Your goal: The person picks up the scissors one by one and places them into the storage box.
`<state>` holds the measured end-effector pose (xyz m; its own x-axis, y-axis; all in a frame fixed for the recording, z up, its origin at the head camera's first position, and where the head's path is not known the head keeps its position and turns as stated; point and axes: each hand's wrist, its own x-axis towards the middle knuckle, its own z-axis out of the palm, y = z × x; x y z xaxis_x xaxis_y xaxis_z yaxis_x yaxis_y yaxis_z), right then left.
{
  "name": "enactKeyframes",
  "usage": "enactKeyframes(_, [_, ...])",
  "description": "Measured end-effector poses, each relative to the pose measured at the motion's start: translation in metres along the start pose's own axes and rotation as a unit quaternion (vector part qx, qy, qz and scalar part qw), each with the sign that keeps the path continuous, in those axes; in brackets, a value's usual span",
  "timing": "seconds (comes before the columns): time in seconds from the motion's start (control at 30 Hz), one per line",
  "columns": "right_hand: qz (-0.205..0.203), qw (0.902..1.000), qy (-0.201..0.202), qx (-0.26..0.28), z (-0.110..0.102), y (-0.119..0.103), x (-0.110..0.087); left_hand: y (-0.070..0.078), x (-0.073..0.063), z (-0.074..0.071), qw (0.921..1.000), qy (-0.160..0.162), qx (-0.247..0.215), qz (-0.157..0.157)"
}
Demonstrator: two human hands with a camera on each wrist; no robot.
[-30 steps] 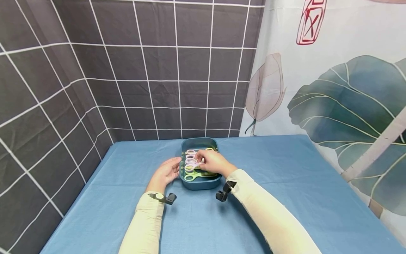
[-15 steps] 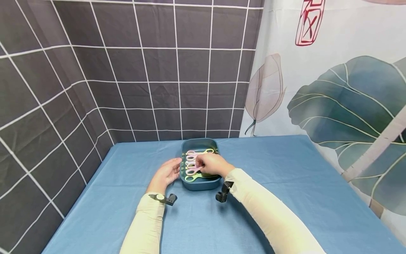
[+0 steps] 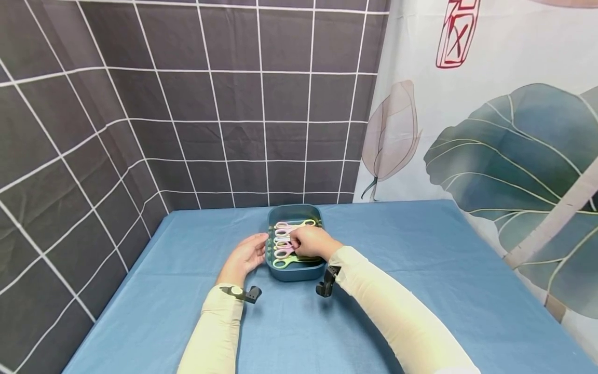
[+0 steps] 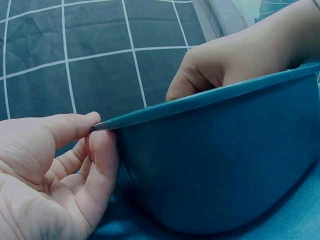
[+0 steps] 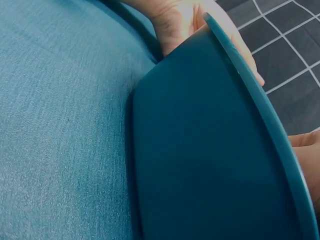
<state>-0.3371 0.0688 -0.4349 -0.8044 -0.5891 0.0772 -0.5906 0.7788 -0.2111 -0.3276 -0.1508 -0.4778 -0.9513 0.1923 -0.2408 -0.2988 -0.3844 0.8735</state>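
A blue plastic basin stands on the table with several scissors lying side by side in it. My left hand pinches the basin's left rim between thumb and fingers, as the left wrist view shows. My right hand reaches into the basin with curled fingers, at the blade side of pink scissors, whose handle loops point left. Its fingertips are hidden behind the wall in both wrist views. Green scissors lie nearest the front. Behind are white scissors and, farther back, yellow-green scissors turned the other way.
Blue cloth covers the table. A dark grid-patterned curtain hangs behind and to the left. A white curtain printed with leaves hangs on the right. Each wrist wears a black camera mount.
My right hand has lowered the pink scissors slightly toward the front of the basin, beside the green ones, with its fingers dipping deeper. The left hand stays at the rim.
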Motion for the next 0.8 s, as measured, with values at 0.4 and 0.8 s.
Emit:
enactKeyframes(0.4, [0.001, 1.0, -0.004, -0.003, 0.0, 0.0, 0.0, 0.001, 0.001, 0.0, 1.0, 0.0, -0.004, -0.006])
enactKeyframes(0.8, [-0.015, 0.9934, 0.081, 0.08, -0.01, 0.01, -0.004, 0.002, 0.001, -0.004, 0.9997, 0.021, 0.007, -0.008])
